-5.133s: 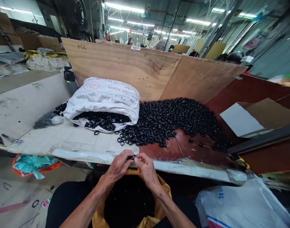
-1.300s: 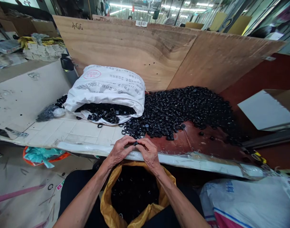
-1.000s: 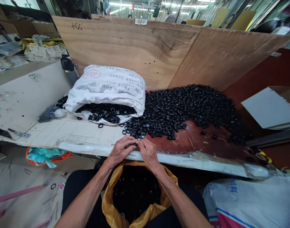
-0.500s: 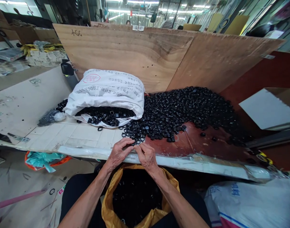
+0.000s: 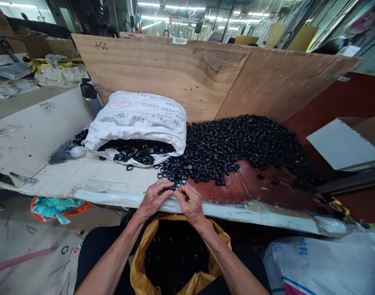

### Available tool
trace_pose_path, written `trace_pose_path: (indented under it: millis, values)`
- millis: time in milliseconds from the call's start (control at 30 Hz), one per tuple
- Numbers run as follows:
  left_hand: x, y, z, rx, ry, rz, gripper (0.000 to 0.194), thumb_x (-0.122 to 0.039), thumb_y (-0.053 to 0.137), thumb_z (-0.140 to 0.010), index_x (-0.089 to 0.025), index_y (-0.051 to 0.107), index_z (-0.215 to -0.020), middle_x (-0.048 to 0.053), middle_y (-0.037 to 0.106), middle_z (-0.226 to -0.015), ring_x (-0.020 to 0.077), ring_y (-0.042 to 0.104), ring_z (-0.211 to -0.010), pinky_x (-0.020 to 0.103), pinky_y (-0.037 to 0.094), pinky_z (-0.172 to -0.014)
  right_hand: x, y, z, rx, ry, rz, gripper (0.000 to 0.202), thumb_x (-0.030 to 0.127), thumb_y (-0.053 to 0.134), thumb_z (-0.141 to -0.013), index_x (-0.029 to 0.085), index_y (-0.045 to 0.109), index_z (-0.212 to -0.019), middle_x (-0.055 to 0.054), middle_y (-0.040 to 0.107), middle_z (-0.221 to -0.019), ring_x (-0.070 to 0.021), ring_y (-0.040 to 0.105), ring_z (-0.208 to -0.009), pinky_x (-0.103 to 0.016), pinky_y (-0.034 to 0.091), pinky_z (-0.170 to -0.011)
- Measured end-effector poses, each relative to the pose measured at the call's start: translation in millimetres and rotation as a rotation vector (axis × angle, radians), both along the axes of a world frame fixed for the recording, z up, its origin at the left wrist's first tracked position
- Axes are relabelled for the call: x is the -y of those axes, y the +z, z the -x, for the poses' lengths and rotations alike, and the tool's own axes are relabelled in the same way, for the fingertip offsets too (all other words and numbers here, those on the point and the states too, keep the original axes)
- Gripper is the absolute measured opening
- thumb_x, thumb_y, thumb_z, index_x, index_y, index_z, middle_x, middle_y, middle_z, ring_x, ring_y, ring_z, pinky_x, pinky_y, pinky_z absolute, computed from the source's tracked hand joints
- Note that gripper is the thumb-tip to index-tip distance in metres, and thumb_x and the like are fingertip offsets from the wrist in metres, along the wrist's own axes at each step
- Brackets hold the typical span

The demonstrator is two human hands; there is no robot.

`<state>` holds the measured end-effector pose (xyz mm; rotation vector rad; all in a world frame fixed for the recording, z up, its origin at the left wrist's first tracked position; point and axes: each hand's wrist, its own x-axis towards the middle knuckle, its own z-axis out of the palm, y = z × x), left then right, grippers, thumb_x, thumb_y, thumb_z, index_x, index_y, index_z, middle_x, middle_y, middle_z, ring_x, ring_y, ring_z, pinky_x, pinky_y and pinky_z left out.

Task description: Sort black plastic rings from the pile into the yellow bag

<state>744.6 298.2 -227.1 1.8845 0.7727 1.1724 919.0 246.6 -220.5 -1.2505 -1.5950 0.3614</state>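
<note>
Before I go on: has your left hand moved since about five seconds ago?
Yes. Judged against the bench's front edge, the left hand has shifted forward: its fingertips, earlier over that edge, now appear past it, towards the pile of black parts.

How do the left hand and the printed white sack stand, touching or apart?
Apart. The head view shows it: a strip of white tabletop and some loose black rings lie between the left hand and the printed white sack.

Handwritten "小GG" (image 5: 101, 46) is showing on the plywood board (image 5: 162, 76), "DDGS" is standing out among Chinese print on the white sack (image 5: 138, 127), and blue "料" (image 5: 303, 248) is marking the pale bag (image 5: 322, 262) at lower right.
</note>
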Motion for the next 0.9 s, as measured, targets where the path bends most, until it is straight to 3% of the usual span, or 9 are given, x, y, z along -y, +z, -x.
trace_pose_path:
  millis: [67,133,333,500,567,633,700,767,900]
  values:
    - [0.3,1.5,0.5,-0.001,-0.016,0.019,0.022,-0.03,0.066,-0.095,-0.022,0.073,-0.115,0.009,0.071,-0.11,0.021,0.067,-0.106,0.038,0.055,-0.095,0.6,1.4,0.0,-0.058,0.035,0.006,0.015,0.032,0.06,-0.095,0.019,0.068,-0.097,-0.005,0.067,-0.087,-0.0188,0.061,-0.076,-0.031,0.049,-0.071]
    - [-0.1,4.0,1.1,-0.013,-0.036,0.041,0.023,-0.03,0.066,-0.096,-0.022,0.074,-0.115,0.009,0.071,-0.11,0.021,0.067,-0.105,0.038,0.055,-0.095,0.2,2.5,0.1,-0.086,0.059,0.028,0.016,0.03,0.058,-0.095,0.02,0.069,-0.099,-0.005,0.069,-0.091,-0.0191,0.063,-0.079,-0.03,0.05,-0.072]
    - [4.9,5.1,0.1,-0.054,-0.048,-0.063,0.022,-0.026,0.064,-0.096,-0.022,0.073,-0.116,0.01,0.071,-0.111,0.0213,0.069,-0.104,0.038,0.058,-0.094,4.1,5.3,8.6,-0.261,-0.016,0.261,0.018,0.036,0.06,-0.087,0.019,0.066,-0.088,-0.001,0.066,-0.077,-0.0159,0.058,-0.062,-0.026,0.047,-0.059]
    - [36.7,6.7,4.4,-0.112,-0.051,-0.247,0.029,-0.013,0.053,-0.098,-0.022,0.065,-0.124,0.011,0.069,-0.114,0.0202,0.067,-0.108,0.033,0.057,-0.092,29.8,6.6,11.4,-0.457,0.002,0.54,0.02,0.039,0.06,-0.086,0.019,0.062,-0.081,0.004,0.053,-0.059,-0.0124,0.043,-0.049,-0.023,0.034,-0.047]
    - [46.6,14.9,7.7,-0.211,-0.143,-0.191,0.024,-0.015,0.056,-0.096,-0.022,0.066,-0.117,0.008,0.07,-0.106,0.0196,0.068,-0.1,0.031,0.056,-0.087,36.5,6.8,-0.4,-0.344,0.038,0.595,0.027,0.041,0.061,-0.086,0.02,0.059,-0.07,0.005,0.047,-0.055,-0.0121,0.04,-0.048,-0.024,0.031,-0.047]
    - [47.1,23.7,7.2,-0.331,-0.168,-0.072,0.01,-0.022,0.065,-0.092,-0.021,0.068,-0.101,0.003,0.069,-0.09,0.0172,0.068,-0.08,0.028,0.054,-0.074,34.4,7.2,-20.2,-0.14,-0.056,0.502,0.033,0.044,0.064,-0.085,0.02,0.057,-0.064,0.003,0.048,-0.055,-0.0136,0.044,-0.052,-0.025,0.034,-0.051]
    - [37.6,27.8,-0.2,-0.404,-0.045,-0.012,0.009,-0.028,0.071,-0.089,-0.02,0.067,-0.089,0.0,0.064,-0.078,0.0152,0.063,-0.067,0.027,0.05,-0.065,23.5,7.0,-42.5,0.043,-0.245,0.325,0.026,0.04,0.063,-0.087,0.02,0.062,-0.071,0.0,0.055,-0.065,-0.0168,0.052,-0.06,-0.028,0.04,-0.059]
    - [22.3,24.8,-13.6,-0.454,0.098,-0.06,0.01,-0.028,0.07,-0.089,-0.02,0.068,-0.093,0.0,0.063,-0.078,0.0168,0.063,-0.07,0.029,0.05,-0.068,7.8,5.2,-60.2,0.181,-0.365,0.204,0.011,0.029,0.062,-0.086,0.019,0.067,-0.089,-0.004,0.062,-0.082,-0.0202,0.059,-0.072,-0.031,0.045,-0.068]
    - [-1.9,7.4,-39.9,-0.618,0.208,-0.17,0.022,-0.02,0.069,-0.088,-0.018,0.069,-0.11,0.005,0.063,-0.09,0.0227,0.066,-0.085,0.035,0.053,-0.079,-17.9,-3.2,-68.5,0.367,-0.354,0.208,0.022,0.019,0.064,-0.085,0.02,0.066,-0.107,-0.008,0.062,-0.099,-0.023,0.062,-0.084,-0.031,0.047,-0.071]
